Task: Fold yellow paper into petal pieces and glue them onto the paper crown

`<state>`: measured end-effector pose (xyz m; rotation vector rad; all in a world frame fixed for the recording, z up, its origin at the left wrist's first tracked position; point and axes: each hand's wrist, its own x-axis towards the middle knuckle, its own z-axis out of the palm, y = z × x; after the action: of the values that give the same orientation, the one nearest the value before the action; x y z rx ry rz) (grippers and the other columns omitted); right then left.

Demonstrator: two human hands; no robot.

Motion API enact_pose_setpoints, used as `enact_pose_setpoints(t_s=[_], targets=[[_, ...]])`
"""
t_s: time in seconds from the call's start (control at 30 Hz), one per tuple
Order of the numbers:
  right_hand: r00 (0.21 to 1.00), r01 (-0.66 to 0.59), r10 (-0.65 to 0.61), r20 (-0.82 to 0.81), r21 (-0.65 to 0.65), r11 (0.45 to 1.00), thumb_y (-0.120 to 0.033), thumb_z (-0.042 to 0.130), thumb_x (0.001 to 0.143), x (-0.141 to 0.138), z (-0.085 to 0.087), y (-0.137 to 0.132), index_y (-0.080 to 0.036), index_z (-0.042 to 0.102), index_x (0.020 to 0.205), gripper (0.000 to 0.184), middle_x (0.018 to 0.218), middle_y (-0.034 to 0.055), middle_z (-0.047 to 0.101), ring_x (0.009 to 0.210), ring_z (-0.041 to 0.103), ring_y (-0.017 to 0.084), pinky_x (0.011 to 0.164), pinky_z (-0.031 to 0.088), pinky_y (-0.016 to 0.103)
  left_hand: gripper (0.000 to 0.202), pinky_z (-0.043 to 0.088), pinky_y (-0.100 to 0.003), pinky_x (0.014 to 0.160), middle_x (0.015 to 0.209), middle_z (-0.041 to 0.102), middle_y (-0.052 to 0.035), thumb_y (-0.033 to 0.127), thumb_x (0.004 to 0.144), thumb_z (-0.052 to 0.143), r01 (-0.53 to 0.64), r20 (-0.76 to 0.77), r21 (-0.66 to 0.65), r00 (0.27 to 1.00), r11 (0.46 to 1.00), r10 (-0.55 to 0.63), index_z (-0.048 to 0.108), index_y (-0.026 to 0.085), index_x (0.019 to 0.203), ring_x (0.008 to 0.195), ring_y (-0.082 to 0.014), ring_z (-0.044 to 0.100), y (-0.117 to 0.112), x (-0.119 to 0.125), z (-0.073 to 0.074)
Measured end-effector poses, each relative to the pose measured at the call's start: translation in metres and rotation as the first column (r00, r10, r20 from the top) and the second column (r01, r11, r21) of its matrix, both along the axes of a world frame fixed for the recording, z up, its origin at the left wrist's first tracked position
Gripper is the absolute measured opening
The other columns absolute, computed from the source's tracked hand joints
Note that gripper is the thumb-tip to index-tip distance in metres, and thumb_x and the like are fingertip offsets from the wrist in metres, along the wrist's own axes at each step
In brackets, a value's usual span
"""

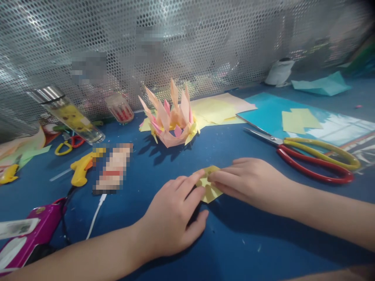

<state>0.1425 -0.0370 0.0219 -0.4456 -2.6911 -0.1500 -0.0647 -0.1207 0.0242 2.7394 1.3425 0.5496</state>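
Note:
A small folded piece of yellow paper (pixel 208 193) lies flat on the blue table in front of me. My left hand (pixel 175 212) holds it by its left edge with the fingertips, while the thumb rests apart on the table. From the other side my right hand (pixel 254 181) has its fingers together on the paper's upper right part. Those fingers cover some of the paper. Beyond my hands stands a paper crown (pixel 172 128) with pointed peach and pink pieces and yellow ones low at its sides.
Right of my hands lie large scissors (pixel 293 150) with red and yellow handles. Yellow sheets (pixel 216 109) and a blue board (pixel 263 105) lie behind. To the left are a clear bottle (pixel 73 117), a yellow glue gun (pixel 80 171), a blurred-out phone (pixel 115 168) and a magenta case (pixel 41 226).

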Motion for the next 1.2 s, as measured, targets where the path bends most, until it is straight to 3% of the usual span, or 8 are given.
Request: enact_pose_setpoints(t_s=[0.1,0.3,0.57,0.83,1.03,1.2], targets=[[0.999,0.033,-0.034,-0.03,-0.02,0.999,-0.018,0.038,0.096,-0.0018,-0.002,-0.0017,-0.017,0.06,0.078,0.028,0.065,-0.0004,0.064,0.046,0.047,0.012,0.052,0.03,0.027,0.028,0.053,-0.046,0.082,0.138,0.049,-0.0206,0.025,0.086,0.047,-0.008,-0.003,-0.019,1.0,1.0,0.008,0.059,0.01,0.107,0.102,-0.0287,0.059,0.0005,-0.0005,-0.0002],[1.0,0.029,-0.03,-0.002,-0.02,0.999,-0.019,0.038,0.097,-0.0022,-0.0032,-0.0021,-0.017,0.064,0.085,0.028,0.069,0.0005,0.065,0.049,0.05,0.013,0.053,0.033,0.027,0.028,0.053,-0.047,0.083,0.135,0.052,-0.0206,0.025,0.086,0.049,-0.003,-0.038,0.003,0.999,1.0,0.003,0.061,0.008,0.104,0.105,-0.0312,0.059,0.0001,-0.0003,-0.0008],[1.0,0.024,-0.024,0.017,0.01,1.0,-0.015,0.041,0.094,-0.0023,-0.0049,-0.0012,-0.017,0.065,0.091,0.025,0.073,0.002,0.065,0.051,0.053,0.013,0.053,0.035,0.028,0.039,0.053,-0.05,0.084,0.13,0.056,-0.0238,0.025,0.086,0.048,-0.031,-0.083,0.118,0.996,0.993,0.041,0.061,0.004,0.115,0.106,-0.035,0.061,-0.0027,-0.0016,-0.0027],[0.999,0.0,-0.001,0.041,0.022,1.0,-0.012,0.041,0.093,-0.0034,-0.0054,-0.0011,-0.017,0.065,0.091,0.025,0.074,0.0019,0.064,0.051,0.052,0.014,0.053,0.036,0.029,0.043,0.048,-0.048,0.095,0.122,0.061,-0.0204,0.025,0.087,0.047,-0.034,-0.011,-0.01,0.999,0.999,0.034,0.056,0.001,0.121,0.112,-0.0316,0.056,-0.0012,-0.0013,-0.0054],[1.0,0.0,-0.001,0.02,0.012,1.0,-0.013,0.041,0.093,-0.0024,-0.0063,-0.0017,-0.018,0.065,0.086,0.025,0.072,0.0009,0.063,0.05,0.051,0.014,0.053,0.036,0.029,0.046,0.042,-0.05,0.098,0.136,0.052,-0.0147,0.029,0.088,0.047,-0.064,-0.062,-0.13,0.996,0.989,0.057,0.05,0.008,0.129,0.12,-0.0303,0.048,0.0011,-0.0016,-0.0023],[1.0,-0.011,0.011,0.021,0.019,1.0,-0.012,0.038,0.094,-0.0024,-0.0058,-0.0013,-0.018,0.064,0.086,0.028,0.071,0.0007,0.062,0.05,0.05,0.014,0.053,0.036,0.028,0.033,0.04,-0.048,0.096,0.145,0.044,-0.0089,0.027,0.085,0.048,-0.05,-0.057,-0.181,0.998,0.982,0.04,0.053,0.015,0.115,0.118,-0.0294,0.043,0.0036,-0.0017,-0.0014]])
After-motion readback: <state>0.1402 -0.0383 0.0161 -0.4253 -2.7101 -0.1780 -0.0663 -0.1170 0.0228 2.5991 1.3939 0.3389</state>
